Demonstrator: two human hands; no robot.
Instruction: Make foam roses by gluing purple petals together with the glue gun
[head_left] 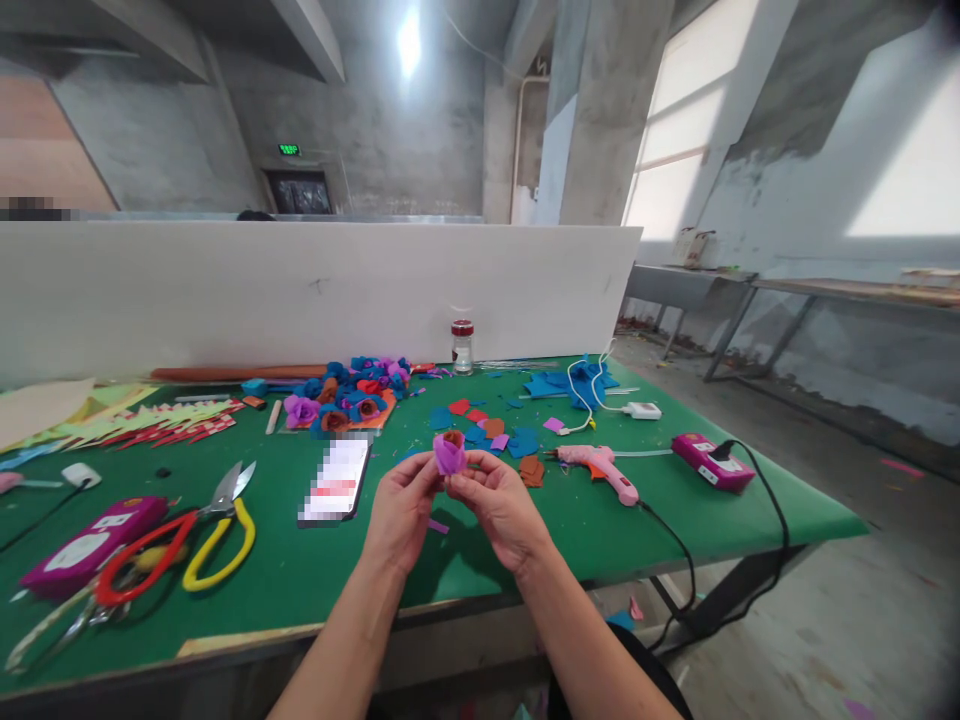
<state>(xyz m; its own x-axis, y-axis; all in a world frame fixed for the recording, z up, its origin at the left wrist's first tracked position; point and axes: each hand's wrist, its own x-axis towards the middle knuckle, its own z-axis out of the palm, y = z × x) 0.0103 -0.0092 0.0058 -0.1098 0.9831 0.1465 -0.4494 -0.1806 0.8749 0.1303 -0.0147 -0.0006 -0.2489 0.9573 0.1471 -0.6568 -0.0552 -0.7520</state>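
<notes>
Between my two hands, above the green table, is a small paper flower with purple outer petals and a brown centre. My left hand pinches it from the left side. On the other side, the fingers of my right hand close on its lower right edge. Just beyond lie loose cut paper petals in blue, red, brown and purple. A pink hot glue gun rests to the right of my right hand. Left of my left hand lies a phone with a blurred screen.
Finished paper flowers are heaped at the back. Red-and-yellow-handled scissors and a magenta box lie at left. A second magenta box with a black cord stands right. A glass jar stands before the white partition.
</notes>
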